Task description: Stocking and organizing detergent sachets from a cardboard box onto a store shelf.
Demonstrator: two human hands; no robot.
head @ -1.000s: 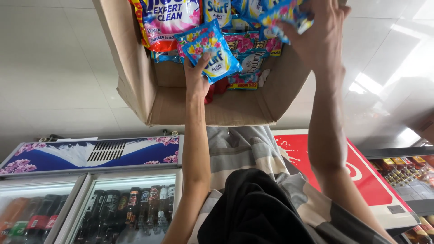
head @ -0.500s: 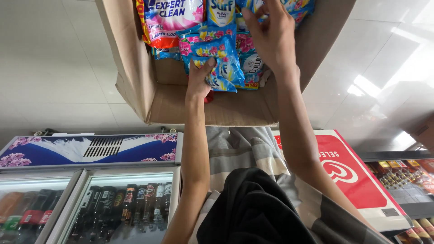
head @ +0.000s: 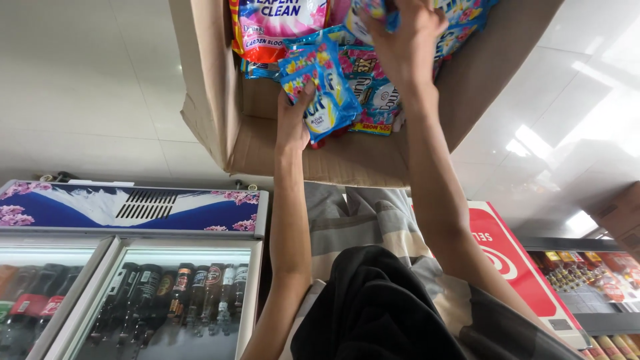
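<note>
My left hand [head: 293, 123] is clamped on a blue sachet [head: 320, 90] inside the cardboard box [head: 220, 87]; my right hand [head: 403, 40] grips more sachets higher up. Best lifted slowly, keeping the neighbouring packets undisturbed.

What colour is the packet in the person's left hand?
Blue plastic packet with pink and yellow flowers, seen in the head view.

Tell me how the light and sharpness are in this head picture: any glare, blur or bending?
Head view: bright glare patches on the glossy floor tiles at right; the box and blue sachet are evenly lit and fairly sharp; the right hand is slightly motion-blurred, the left hand clearer; the cooler edges slant from wide-angle distortion, and its glass shows soft reflections.
</note>
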